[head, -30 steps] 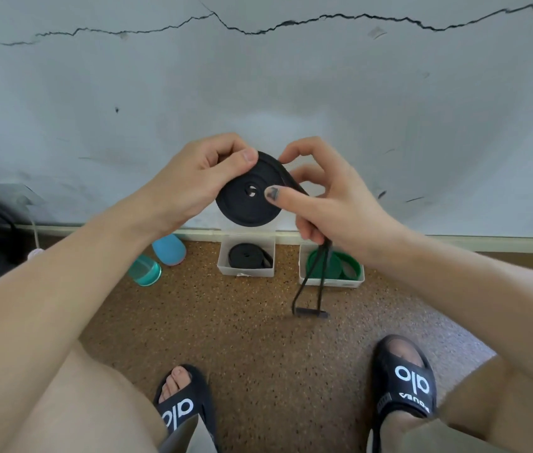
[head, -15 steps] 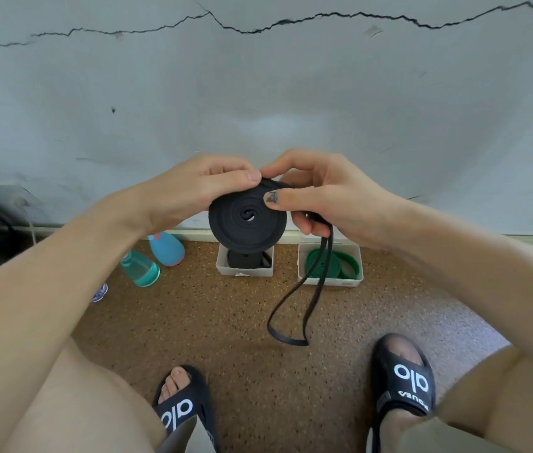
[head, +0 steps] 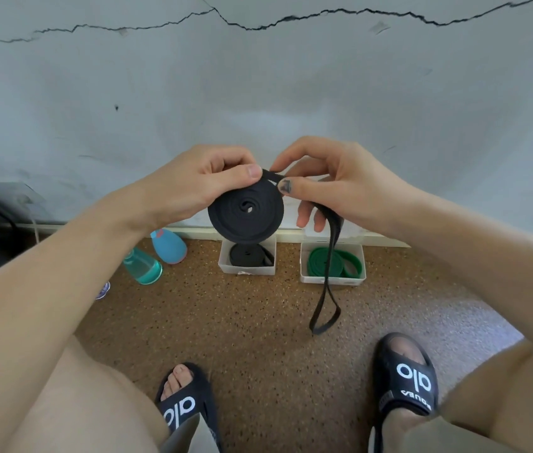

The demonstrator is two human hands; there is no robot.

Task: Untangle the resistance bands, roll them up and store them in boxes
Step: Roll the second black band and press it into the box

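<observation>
Two hands, left hand [head: 203,184] and right hand [head: 340,188], grip black band [head: 245,212].

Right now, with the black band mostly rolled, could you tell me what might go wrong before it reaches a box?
1. The flat black rubber band coil is only pinched at its top edge by the left hand and right hand; a slip could let it spring loose.
2. Its unrolled tail loop hangs free and may twist.
3. The near white plastic box already holds a black roll, so space looks tight.
</observation>
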